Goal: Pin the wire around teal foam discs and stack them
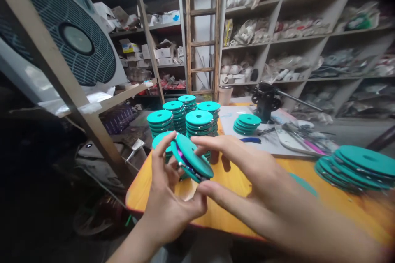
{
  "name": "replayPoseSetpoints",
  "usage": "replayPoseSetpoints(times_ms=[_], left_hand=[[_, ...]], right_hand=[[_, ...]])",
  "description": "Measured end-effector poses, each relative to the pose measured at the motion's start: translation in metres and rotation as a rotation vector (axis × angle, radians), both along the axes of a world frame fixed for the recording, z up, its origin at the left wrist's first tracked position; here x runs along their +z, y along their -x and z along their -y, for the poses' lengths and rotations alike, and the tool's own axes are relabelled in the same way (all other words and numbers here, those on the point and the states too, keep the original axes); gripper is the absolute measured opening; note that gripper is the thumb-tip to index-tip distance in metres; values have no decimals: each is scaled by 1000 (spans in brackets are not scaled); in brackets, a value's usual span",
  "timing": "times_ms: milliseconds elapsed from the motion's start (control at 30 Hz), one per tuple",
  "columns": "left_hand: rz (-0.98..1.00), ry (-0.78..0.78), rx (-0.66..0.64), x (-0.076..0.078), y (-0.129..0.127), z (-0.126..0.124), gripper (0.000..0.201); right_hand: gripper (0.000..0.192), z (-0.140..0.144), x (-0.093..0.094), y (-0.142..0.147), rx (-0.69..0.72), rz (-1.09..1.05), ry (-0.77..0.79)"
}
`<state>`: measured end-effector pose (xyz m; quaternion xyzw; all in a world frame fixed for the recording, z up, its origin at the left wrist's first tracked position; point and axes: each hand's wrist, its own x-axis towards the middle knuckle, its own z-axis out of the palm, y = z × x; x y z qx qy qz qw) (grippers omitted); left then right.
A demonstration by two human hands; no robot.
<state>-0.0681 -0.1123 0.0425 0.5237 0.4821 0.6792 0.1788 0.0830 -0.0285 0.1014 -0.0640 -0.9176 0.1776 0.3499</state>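
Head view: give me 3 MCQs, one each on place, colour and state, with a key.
1. Where does the short disc stack sit?
A. On the white board left of the black press
B. On the ladder
C. Inside the fan

2. What colour are the discs?
A. Red
B. Teal
C. Grey

3. How is the held disc assembly gripped?
A. By the left hand alone
B. Between the fingers of both hands
C. It lies flat on the table

Key: 1 A, the stack lies on the white board beside the black press. 2 B, every stack is teal. 3 B, the left hand and right hand both pinch it above the orange table.
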Motion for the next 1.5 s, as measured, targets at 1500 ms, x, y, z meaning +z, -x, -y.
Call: replayPoseSetpoints(times_ms=[1500], left_hand=[[88, 169, 352, -44, 61, -38, 87]], right_hand=[[57, -86, 50, 119, 301, 616, -544]])
